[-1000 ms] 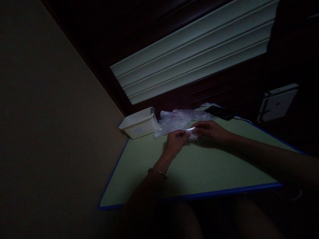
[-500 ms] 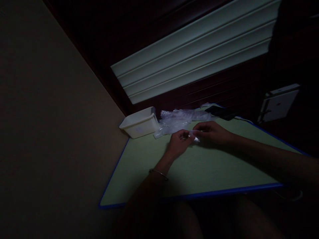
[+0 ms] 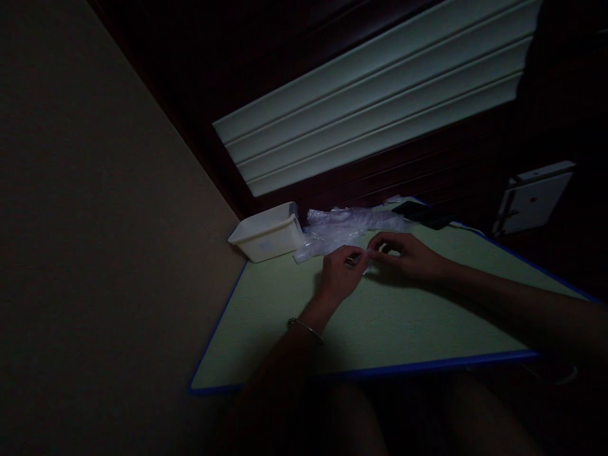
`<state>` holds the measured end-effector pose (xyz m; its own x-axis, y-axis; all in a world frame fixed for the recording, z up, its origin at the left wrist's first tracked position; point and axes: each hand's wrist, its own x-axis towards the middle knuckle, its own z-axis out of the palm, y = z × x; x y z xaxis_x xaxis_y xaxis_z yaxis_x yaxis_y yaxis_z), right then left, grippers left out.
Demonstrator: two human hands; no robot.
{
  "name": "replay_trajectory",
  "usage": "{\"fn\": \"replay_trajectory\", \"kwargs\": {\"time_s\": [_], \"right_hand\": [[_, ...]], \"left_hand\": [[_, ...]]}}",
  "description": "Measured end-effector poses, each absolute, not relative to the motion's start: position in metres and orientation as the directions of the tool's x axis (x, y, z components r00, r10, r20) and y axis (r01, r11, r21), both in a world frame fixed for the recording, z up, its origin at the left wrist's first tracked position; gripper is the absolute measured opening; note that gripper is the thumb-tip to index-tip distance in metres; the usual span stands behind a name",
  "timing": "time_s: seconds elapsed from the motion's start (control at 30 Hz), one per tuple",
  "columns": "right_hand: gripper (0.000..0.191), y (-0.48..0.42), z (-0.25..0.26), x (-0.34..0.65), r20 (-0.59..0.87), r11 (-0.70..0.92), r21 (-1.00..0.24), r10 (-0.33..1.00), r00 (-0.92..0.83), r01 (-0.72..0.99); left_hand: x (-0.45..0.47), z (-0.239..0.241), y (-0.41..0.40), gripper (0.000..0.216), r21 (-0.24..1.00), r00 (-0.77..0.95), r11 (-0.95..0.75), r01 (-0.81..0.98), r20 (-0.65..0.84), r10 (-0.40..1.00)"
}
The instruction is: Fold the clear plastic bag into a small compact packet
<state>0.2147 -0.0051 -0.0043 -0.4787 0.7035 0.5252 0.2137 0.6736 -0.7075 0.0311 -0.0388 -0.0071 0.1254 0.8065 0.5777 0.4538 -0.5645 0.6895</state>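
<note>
At the far left of the green mat (image 3: 380, 323), just off its corner, we see a white plastic bin (image 3: 267, 236), open at the top and standing square against the wall. Just right of it lies a heap of clear plastic bags (image 3: 339, 229), crumpled and catching what little light there is.

In front of that heap our two hands meet. Our left hand (image 3: 338, 277), with a thin bracelet (image 3: 305, 329) on the wrist, pinches one end of a small clear packet (image 3: 365, 255); our right hand (image 3: 407, 256) pinches the other end, fingertips nearly touching those of the left. Both hands are closed on the packet, held low over the mat, close to the heap. What the packet contains, if anything, we cannot tell in this dimness.

Further right, at the mat's far edge, a dark flat object (image 3: 420, 213) lies beside a pale cable (image 3: 465, 228), and beyond it a white device (image 3: 534, 196) leans in the shadow.

The risks, as we judge them: the film is thin and slippery, so a pinch on so little of it could slip and drop the packet among the look-alike bags. The poor light makes it easy to misjudge an edge or a seal, and a sharp pull could tear it.
</note>
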Motion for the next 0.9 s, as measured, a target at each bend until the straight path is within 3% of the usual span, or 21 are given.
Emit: {"fn": "replay_trajectory", "kwargs": {"time_s": [0.13, 0.3, 0.9], "right_hand": [[0.026, -0.011, 0.000, 0.216, 0.576, 0.749, -0.606, 0.646, -0.501, 0.269], [0.023, -0.014, 0.002, 0.217, 0.605, 0.783, -0.552, 0.614, -0.508, 0.289], [0.014, -0.020, 0.003, 0.216, 0.666, 0.805, -0.511, 0.592, -0.455, 0.300]], "left_hand": [[0.030, -0.005, -0.041, 0.008, 0.540, 0.201, -0.622, 0.567, 0.642, 0.740], [0.029, -0.004, -0.041, 0.006, 0.448, 0.251, -0.653, 0.611, 0.672, 0.697], [0.033, -0.002, -0.047, 0.007, 0.472, 0.209, -0.677, 0.565, 0.712, 0.670]]}}
